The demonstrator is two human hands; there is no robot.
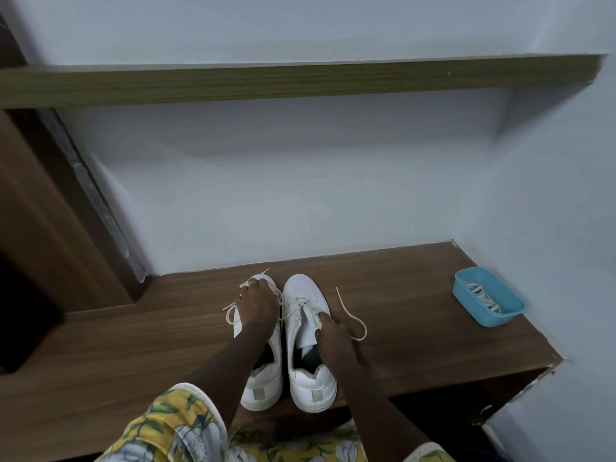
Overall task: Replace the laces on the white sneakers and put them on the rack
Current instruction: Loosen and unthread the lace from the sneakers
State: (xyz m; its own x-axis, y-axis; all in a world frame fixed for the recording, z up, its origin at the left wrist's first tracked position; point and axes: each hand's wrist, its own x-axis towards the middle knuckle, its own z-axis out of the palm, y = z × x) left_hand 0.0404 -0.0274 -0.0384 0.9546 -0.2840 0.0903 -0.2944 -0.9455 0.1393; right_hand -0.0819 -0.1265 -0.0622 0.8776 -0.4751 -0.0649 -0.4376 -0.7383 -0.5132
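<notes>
Both white sneakers stand side by side on the wooden ledge (pixel 133 328), toes at 12 o'clock and heels at 6 o'clock. The left sneaker (pixel 263 385) and right sneaker (pixel 306 288) are touching or nearly so along their inner sides.

The left hand (pixel 256 305) is laid over the forefoot of the left sneaker with fingers curled down. Cream lace strands (pixel 230 311) emerge from under it and appear to be gripped. The right hand (pixel 333 338) is set at the eyelet row of the right sneaker, thumb and forefinger closed on the flap edge. Whether the lace itself is pinched cannot be told. A loose lace end (pixel 353 321) trails out at 3 o'clock from this hand.

A blue tray (pixel 490 323) holding coiled white laces (pixel 483 295) sits well apart at 3 o'clock. A shelf (pixel 300 85) is mounted at 12 o'clock.

Unlacing is judged to be in hand, with no replacement yet begun.

Risks noted:
- A lace may snag in an eyelet if pulled at an angle, and the unsteadied shoe may be dragged.
- Both heels sit near the ledge's 6 o'clock edge, so a backward tug could tip one off.
- Removed and fresh laces may be confused if dropped together.
</notes>
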